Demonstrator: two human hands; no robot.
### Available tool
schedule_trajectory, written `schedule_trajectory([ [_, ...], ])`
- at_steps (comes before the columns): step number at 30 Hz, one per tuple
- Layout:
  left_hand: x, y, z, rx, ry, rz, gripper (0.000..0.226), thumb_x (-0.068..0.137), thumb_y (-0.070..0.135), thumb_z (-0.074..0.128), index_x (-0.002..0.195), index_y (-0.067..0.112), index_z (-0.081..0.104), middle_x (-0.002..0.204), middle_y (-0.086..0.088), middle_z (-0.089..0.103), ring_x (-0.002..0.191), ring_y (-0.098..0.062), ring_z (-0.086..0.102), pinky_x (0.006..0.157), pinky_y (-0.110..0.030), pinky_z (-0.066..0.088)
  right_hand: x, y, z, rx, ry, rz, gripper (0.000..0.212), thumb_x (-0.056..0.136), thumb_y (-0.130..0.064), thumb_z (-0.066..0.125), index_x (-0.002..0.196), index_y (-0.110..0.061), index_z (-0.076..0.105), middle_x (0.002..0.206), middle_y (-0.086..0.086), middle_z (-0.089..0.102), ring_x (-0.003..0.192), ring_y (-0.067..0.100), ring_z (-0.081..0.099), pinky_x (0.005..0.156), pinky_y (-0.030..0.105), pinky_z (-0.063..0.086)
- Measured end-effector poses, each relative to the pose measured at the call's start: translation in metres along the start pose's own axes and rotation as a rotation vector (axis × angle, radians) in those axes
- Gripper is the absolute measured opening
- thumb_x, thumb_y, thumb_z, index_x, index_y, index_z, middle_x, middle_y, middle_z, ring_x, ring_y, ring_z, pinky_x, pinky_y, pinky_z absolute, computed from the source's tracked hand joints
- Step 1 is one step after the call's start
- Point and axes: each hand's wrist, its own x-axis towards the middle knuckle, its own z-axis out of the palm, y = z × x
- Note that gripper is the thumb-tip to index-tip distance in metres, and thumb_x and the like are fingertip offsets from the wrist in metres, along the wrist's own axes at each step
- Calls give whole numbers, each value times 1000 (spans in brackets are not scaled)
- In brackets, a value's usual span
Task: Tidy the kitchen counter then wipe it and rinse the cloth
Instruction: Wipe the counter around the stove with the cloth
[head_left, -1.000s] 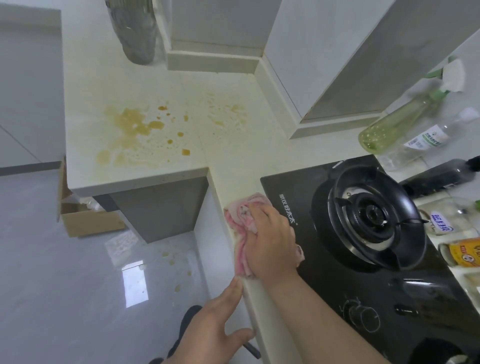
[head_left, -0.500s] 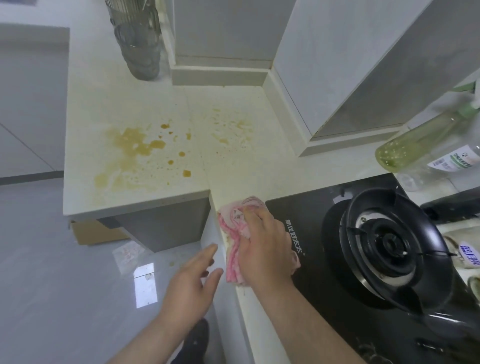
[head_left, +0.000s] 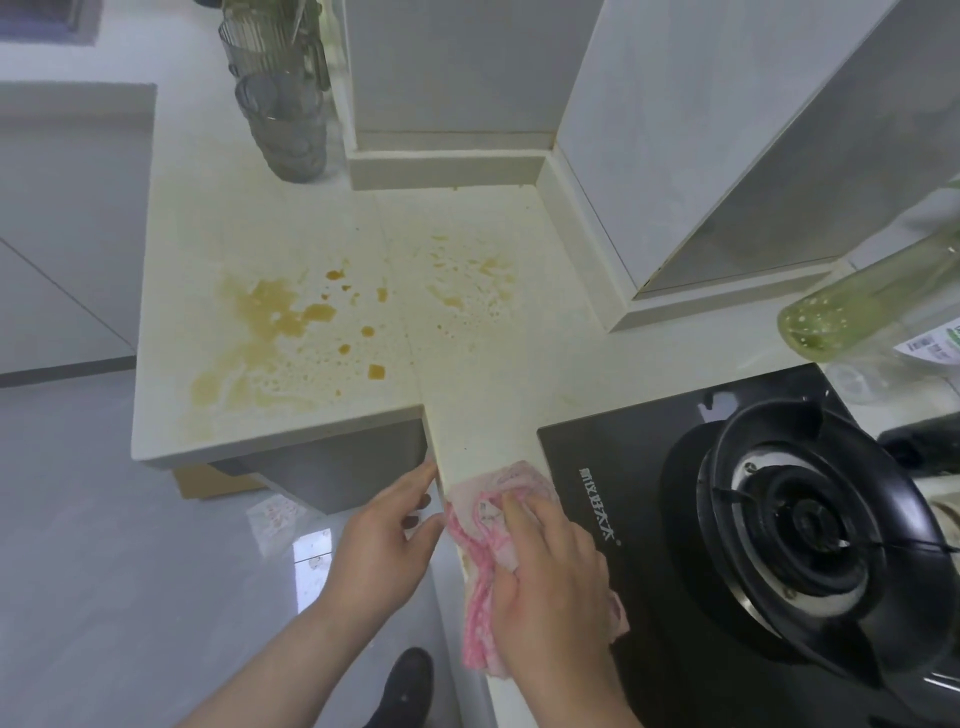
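Observation:
My right hand (head_left: 550, 577) presses a crumpled pink and white cloth (head_left: 480, 540) onto the narrow strip of cream counter (head_left: 483, 415) between the front edge and the black stove. The cloth hangs partly over the counter's edge. My left hand (head_left: 384, 540) is open, cupped just below and beside that edge, fingertips touching the counter's side next to the cloth. A brown-yellow spill (head_left: 280, 322) with darker drops spreads over the left counter section, and a fainter stain (head_left: 472, 283) lies further right.
A black glass gas stove with a burner (head_left: 800, 525) fills the right. Ribbed grey glasses (head_left: 283, 130) stand stacked at the back. A yellow-green bottle (head_left: 852, 306) and a clear labelled bottle (head_left: 930, 353) lie at the right. A cardboard box (head_left: 208, 480) sits on the floor under the counter.
My left hand has risen from below the counter edge up to the edge beside the cloth. My right hand stays on the cloth while the view has moved closer and left.

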Motion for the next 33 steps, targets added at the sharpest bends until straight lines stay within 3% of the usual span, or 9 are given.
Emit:
schedule_trajectory([
  [8, 3, 7, -7, 54, -26, -37, 53, 86, 23, 66, 133, 41, 50, 130, 28, 54, 102, 11, 56, 83, -7, 45, -4, 4, -2, 65, -64, -13, 75, 56, -28, 84, 125, -33, 56, 123, -11, 58, 101, 14, 59, 78, 33, 54],
  [13, 6, 16, -10, -9, 15, -33, 42, 87, 19, 66, 117, 47, 60, 115, 37, 59, 96, 8, 62, 82, -11, 49, 20, -2, 4, 100, 11, -39, 62, 64, -24, 71, 125, -30, 57, 122, -8, 59, 99, 16, 59, 77, 33, 51],
  [16, 8, 18, -10, -115, 8, -89, 56, 88, -3, 58, 104, 50, 66, 105, 28, 67, 102, 9, 61, 86, -6, 44, 42, -11, 8, 90, 23, -19, 62, 63, -25, 73, 124, -30, 59, 123, -7, 60, 99, 17, 59, 76, 31, 49],
  [20, 14, 18, -14, -239, 19, -182, 77, 86, -14, 50, 80, 60, 67, 96, 23, 71, 89, 9, 64, 80, -6, 47, 71, -25, 13, 103, 14, -12, 60, 70, -25, 68, 128, -31, 55, 129, -5, 57, 105, 20, 57, 79, 35, 47],
  [23, 16, 18, -17, -207, -30, -119, 65, 85, -13, 53, 96, 49, 70, 97, 19, 72, 97, 4, 65, 91, -19, 49, 98, -35, 15, 153, 5, -1, 56, 77, -23, 60, 133, -29, 52, 135, -3, 53, 115, 23, 52, 91, 39, 44],
  [29, 24, 15, -26, -128, -76, -41, 46, 80, 12, 68, 113, 45, 66, 107, 25, 68, 97, -2, 65, 88, -28, 52, 132, -40, 15, 185, -16, 35, 56, 85, -23, 60, 139, -29, 46, 142, -4, 47, 123, 23, 45, 103, 42, 36],
  [31, 26, 11, -30, -67, -107, -20, 47, 81, 17, 70, 119, 42, 63, 114, 26, 65, 98, -1, 64, 87, -25, 51, 132, -39, 15, 158, -24, 40, 55, 87, -26, 59, 140, -30, 43, 145, -5, 44, 123, 23, 44, 102, 40, 35],
  [33, 26, 11, -38, -34, -86, -21, 50, 82, 17, 71, 121, 43, 57, 118, 31, 58, 100, 6, 60, 85, -12, 47, 128, -40, 14, 148, -19, 36, 55, 87, -27, 60, 139, -30, 44, 144, -5, 45, 119, 23, 47, 99, 40, 38],
])
